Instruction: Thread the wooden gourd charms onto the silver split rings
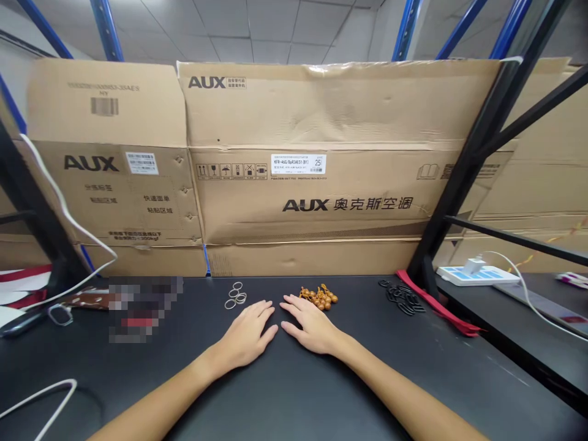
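Observation:
My left hand (248, 334) lies flat on the black tabletop (275, 398), palm down, fingers stretched out and nothing in it. Just beyond its fingertips is a small group of silver metal rings (236, 297). My right hand (312, 326) rests palm down beside it, fingers extended and slightly apart, also holding nothing. Behind its fingers sits a pile of amber-brown beaded gourd-shaped charms (322, 297), partly hidden by the hand. Farther right is a heap of black loops (402, 297), too small to tell their exact kind.
Cardboard panels (257, 214) stand along the back edge. A red strap (436, 306) lies near the black rack post (463, 159) at right. Beyond it is a power strip (500, 275) with a white charger. Glasses (60, 315) and white cables (55, 383) are at left, beside a blurred-out patch.

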`<state>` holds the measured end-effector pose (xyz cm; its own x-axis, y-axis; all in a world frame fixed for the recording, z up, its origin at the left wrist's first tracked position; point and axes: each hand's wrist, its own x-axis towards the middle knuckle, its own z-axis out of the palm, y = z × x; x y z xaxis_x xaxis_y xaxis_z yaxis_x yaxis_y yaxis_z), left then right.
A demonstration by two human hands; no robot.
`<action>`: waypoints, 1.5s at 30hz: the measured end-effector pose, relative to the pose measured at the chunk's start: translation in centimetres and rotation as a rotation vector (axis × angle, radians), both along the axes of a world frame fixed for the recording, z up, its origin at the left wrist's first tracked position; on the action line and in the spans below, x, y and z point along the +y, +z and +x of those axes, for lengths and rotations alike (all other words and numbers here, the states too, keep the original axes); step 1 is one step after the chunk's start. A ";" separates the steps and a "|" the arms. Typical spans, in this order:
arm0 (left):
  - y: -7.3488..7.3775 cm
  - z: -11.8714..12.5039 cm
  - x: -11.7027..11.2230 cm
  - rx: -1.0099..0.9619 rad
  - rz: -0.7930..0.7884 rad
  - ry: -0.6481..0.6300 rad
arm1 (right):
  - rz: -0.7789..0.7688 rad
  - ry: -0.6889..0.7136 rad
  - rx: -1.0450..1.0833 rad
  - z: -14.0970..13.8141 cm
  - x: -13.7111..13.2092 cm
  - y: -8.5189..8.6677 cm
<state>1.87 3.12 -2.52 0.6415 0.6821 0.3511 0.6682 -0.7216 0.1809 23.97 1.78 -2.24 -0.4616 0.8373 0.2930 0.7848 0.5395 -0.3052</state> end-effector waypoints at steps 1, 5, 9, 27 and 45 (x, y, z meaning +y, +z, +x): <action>0.0 0.0 0.0 0.006 0.002 0.002 | 0.003 0.002 0.001 0.0 0.0 0.0; 0.0 0.0 0.0 0.002 0.011 0.001 | 0.028 0.002 0.005 0.0 -0.1 -0.1; 0.1 0.0 -0.1 0.006 0.022 0.001 | 0.044 -0.006 0.005 -0.1 -0.2 -0.2; 0.6 0.1 -0.1 -0.007 0.055 -0.023 | 0.101 -0.002 0.000 -0.1 -0.3 -0.3; 0.8 -1.9 3.3 0.045 0.235 0.363 | 0.356 -0.568 -0.240 1.1 0.5 1.0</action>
